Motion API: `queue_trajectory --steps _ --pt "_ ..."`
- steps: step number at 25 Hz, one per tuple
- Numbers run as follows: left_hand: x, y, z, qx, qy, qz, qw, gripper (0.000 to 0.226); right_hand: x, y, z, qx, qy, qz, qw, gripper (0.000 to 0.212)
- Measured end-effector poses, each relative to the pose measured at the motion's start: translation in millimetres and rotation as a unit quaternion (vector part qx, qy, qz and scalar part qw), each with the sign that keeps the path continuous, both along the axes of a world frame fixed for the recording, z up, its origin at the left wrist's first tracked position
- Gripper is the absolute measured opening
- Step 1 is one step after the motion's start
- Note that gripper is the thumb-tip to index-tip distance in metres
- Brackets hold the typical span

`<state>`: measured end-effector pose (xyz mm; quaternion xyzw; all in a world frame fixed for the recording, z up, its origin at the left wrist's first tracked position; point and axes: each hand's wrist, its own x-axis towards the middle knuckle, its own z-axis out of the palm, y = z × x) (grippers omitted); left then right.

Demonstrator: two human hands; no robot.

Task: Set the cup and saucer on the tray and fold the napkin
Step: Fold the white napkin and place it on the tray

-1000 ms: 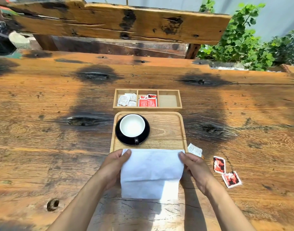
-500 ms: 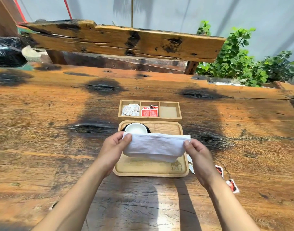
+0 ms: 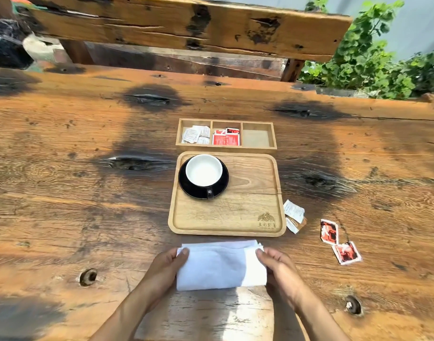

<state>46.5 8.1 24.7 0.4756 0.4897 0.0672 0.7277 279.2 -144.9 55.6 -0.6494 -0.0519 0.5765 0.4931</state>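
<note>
The wooden desk (image 3: 63,217) carries the tray (image 3: 225,217), cup (image 3: 203,169) and saucer (image 3: 186,185) already on it; the napkin (image 3: 218,265), lifted over the tray a moment ago, now lies folded before it; left hand (image 3: 161,271) and right hand (image 3: 281,271) pinch its ends, so folding looks nearly done.

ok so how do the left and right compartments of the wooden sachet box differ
The left compartment holds a loose pile of white sachets; the right compartment holds nothing. The left one's floor is mostly covered, the right one's bare. Both look alike in size and belong to the same wooden box behind the tray.
</note>
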Motion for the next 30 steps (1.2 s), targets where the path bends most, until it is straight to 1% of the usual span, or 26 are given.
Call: queue_trajectory --steps 2,4,8,12,14,16,19,21,24,25,28,30 --pt "-2 -6 -9 -0.003 0.031 0.002 1.0 0.028 -3 -2 -7 -0.022 0.003 0.001 1.0 0.015" --pt "-3 -9 -13 0.003 0.045 0.007 0.999 0.027 -5 -5 -13 -0.041 0.005 -0.002 0.999 0.013" --pt "0 -12 -13 -0.003 0.033 0.026 0.999 0.024 -6 -8 -22 -0.053 0.005 0.014 0.998 0.013" --pt "3 -10 -12 -0.038 0.006 0.044 0.998 0.024 -4 -1 -27 -0.052 0.009 0.024 0.998 0.018" --pt "4 -8 -13 -0.06 -0.007 0.062 0.996 0.025 -3 4 -31 -0.046 0.029 -0.004 0.998 0.018" --pt "5 -6 -14 -0.077 0.0 0.085 0.993 0.026 -3 6 -36 -0.057 0.055 -0.055 0.995 0.011" --pt "12 -3 -17 -0.088 0.08 0.135 0.984 0.035 -4 7 -40 -0.082 0.087 -0.139 0.983 0.007" --pt "17 -2 -17 -0.073 0.109 0.139 0.982 0.039 -6 9 -38 -0.097 0.068 -0.152 0.981 0.007" --pt "17 -2 -10 -0.086 0.084 0.125 0.985 0.043 -11 15 -33 -0.113 0.018 -0.145 0.983 0.01" --pt "16 -2 -8 -0.082 0.079 0.117 0.987 0.04 -12 16 -32 -0.119 0.001 -0.139 0.983 0.012" --pt "14 -8 -11 -0.007 0.103 0.126 0.987 0.029 -15 19 -34 -0.122 -0.043 -0.119 0.984 0.018" --pt "16 -11 -16 0.028 0.137 0.143 0.98 0.03 -15 21 -37 -0.133 -0.066 -0.126 0.981 0.017"
